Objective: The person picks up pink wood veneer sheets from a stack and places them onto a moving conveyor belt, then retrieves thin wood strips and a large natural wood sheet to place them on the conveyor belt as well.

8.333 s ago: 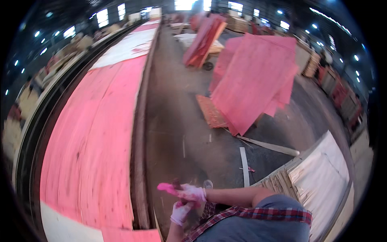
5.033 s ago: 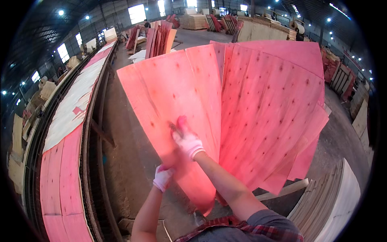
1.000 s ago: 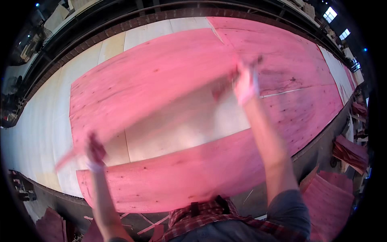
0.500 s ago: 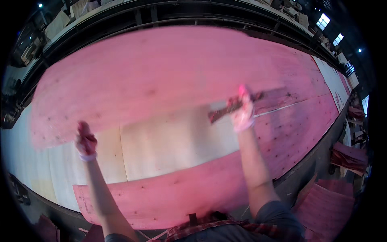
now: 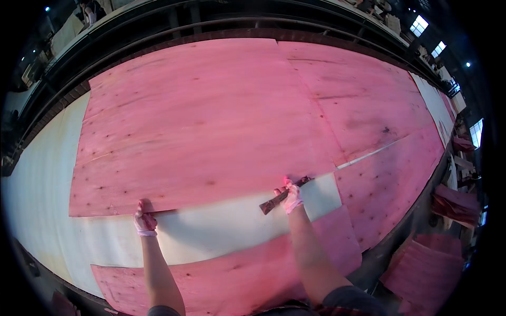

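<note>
A large pink veneer sheet (image 5: 205, 126) lies flat on the long layup table, over a pale sheet (image 5: 232, 231). My left hand (image 5: 144, 218), in a pink-stained glove, pinches the pink sheet's near edge at its lower left. My right hand (image 5: 291, 196), also gloved, rests at the sheet's near right edge and grips a short dark stick-like tool (image 5: 278, 197). Another pink sheet (image 5: 237, 279) lies nearer me, partly under the pale one.
More pink sheets (image 5: 369, 105) cover the table to the right. Pale veneer (image 5: 42, 168) shows at the left. A dark rail (image 5: 211, 26) runs along the far side. Stacks of pink veneer (image 5: 427, 263) stand on the floor at lower right.
The pink sheet, held up in the air a second ago, has come down flat on the table. Both hands have lowered with it to its near edge.
</note>
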Demonstrator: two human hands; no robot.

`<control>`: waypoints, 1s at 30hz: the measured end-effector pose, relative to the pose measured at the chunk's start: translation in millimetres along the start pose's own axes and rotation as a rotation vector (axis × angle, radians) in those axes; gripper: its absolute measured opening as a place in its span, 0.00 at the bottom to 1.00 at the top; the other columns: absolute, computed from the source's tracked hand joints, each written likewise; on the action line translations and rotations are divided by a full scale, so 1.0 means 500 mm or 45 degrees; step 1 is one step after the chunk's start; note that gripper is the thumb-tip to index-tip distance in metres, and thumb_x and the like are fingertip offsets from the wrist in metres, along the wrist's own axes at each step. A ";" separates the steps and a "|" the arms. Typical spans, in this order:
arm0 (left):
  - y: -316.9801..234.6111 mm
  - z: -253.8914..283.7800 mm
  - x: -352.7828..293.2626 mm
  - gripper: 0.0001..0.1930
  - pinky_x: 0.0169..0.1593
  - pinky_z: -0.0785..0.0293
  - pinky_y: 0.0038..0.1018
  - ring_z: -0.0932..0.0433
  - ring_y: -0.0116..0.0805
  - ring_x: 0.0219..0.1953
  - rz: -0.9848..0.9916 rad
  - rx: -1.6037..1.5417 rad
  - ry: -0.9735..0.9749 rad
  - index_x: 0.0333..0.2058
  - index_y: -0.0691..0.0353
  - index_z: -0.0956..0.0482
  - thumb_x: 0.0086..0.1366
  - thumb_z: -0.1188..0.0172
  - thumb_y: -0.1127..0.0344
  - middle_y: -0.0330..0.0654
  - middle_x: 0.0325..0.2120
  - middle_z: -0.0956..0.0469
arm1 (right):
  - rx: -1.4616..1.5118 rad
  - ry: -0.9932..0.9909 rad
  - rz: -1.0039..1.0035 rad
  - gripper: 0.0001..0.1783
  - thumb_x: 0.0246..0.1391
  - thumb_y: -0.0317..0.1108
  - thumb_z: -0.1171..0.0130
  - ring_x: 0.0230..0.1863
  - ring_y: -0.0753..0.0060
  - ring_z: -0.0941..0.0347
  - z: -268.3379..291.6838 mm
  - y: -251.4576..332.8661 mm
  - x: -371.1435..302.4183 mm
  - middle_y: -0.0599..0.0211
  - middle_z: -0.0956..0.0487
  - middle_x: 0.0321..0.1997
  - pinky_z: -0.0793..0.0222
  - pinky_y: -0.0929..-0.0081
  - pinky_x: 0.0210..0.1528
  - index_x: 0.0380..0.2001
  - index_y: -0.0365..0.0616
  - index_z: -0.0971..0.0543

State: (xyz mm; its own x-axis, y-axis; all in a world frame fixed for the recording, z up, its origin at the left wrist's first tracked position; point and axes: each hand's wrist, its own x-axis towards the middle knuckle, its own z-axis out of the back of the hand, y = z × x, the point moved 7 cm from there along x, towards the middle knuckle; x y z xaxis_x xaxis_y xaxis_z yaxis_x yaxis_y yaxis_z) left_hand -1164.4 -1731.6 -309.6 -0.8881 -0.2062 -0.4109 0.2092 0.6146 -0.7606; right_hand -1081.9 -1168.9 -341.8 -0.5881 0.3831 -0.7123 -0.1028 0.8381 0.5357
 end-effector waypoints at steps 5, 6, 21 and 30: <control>0.017 0.014 -0.035 0.17 0.38 0.32 0.22 0.29 0.24 0.35 -0.142 -0.164 0.487 0.37 0.55 0.24 0.49 0.38 0.56 0.30 0.33 0.25 | -0.019 0.211 0.130 0.03 0.43 0.34 0.49 0.28 0.72 0.31 -0.007 0.011 0.028 0.75 0.27 0.26 0.32 0.64 0.34 0.25 0.56 0.27; 0.040 0.001 -0.061 0.14 0.34 0.32 0.21 0.28 0.24 0.35 0.149 -0.167 0.276 0.36 0.56 0.24 0.51 0.39 0.59 0.30 0.34 0.24 | -0.041 0.215 0.192 0.03 0.43 0.35 0.48 0.28 0.72 0.30 0.025 0.027 0.025 0.75 0.26 0.27 0.31 0.65 0.36 0.25 0.56 0.27; 0.031 0.033 0.042 0.16 0.42 0.28 0.31 0.27 0.28 0.41 0.180 0.023 -0.257 0.43 0.52 0.27 0.65 0.55 0.52 0.33 0.39 0.25 | -0.383 0.139 0.391 0.04 0.52 0.37 0.49 0.24 0.76 0.40 -0.105 0.067 -0.101 0.76 0.36 0.21 0.32 0.71 0.34 0.28 0.50 0.29; -0.005 0.023 -0.005 0.24 0.47 0.30 0.34 0.30 0.35 0.46 -0.025 0.218 -0.622 0.52 0.52 0.34 0.63 0.58 0.44 0.36 0.48 0.31 | -0.429 0.155 0.016 0.07 0.56 0.36 0.57 0.23 0.66 0.29 -0.054 0.015 -0.079 0.65 0.28 0.30 0.31 0.68 0.26 0.36 0.50 0.32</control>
State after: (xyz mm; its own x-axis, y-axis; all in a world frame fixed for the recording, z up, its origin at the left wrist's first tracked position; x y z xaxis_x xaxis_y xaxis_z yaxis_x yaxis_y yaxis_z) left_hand -1158.3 -1741.4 -312.3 -0.6062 -0.5732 -0.5513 0.2946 0.4820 -0.8252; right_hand -1081.4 -1188.1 -297.4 -0.6801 0.3263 -0.6565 -0.3421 0.6508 0.6778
